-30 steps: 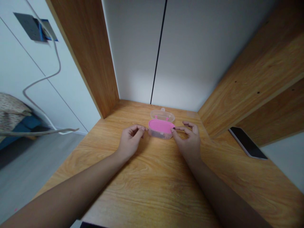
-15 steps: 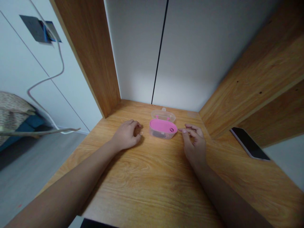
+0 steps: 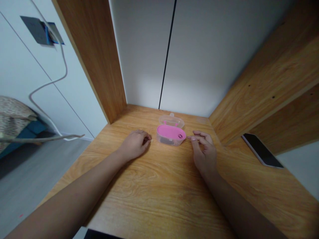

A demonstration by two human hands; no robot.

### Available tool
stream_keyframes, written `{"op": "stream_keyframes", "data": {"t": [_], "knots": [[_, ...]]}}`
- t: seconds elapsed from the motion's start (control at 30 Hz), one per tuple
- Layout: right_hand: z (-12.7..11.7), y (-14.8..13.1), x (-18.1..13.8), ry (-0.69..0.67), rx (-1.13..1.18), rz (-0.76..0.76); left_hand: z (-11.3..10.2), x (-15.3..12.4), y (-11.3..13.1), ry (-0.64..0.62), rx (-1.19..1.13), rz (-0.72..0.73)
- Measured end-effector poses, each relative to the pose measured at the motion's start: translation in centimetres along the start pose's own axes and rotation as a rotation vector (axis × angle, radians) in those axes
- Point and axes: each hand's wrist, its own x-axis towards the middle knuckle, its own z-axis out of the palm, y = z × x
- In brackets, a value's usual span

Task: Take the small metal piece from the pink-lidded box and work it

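Your left hand (image 3: pixel 134 146) rests on the tabletop (image 3: pixel 159 192) at about 9 o'clock of the small box (image 3: pixel 171 135), near it but apart. Its fingers are curled narrow, the tips pinched together, maybe on something tiny; I cannot tell what. Your right hand (image 3: pixel 204 151) lies at 3 o'clock, fingers also narrow, with nothing visibly held, the fingertip just beside the box. The box has a pink inside and its clear lid (image 3: pixel 171 120) stands open toward the wall. A phone (image 3: pixel 260 150) lies far at the right.
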Motion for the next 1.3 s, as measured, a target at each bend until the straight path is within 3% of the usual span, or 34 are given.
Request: {"op": "stream_keyframes", "data": {"t": [0.47, 1.03, 1.3], "knots": [[-0.1, 0.1, 0.0, -0.016, 0.005, -0.007, 0.6, 0.0, 0.3, -0.032, -0.134, 0.062], [-0.2, -0.2, 0.0, -0.037, -0.002, -0.002, 0.0, -0.4, 1.3, 0.057, -0.161, 0.104], [-0.1, -0.1, -0.1, -0.043, 0.007, 0.001, 0.2, -0.4, 1.2, 0.042, -0.197, 0.128]]}}
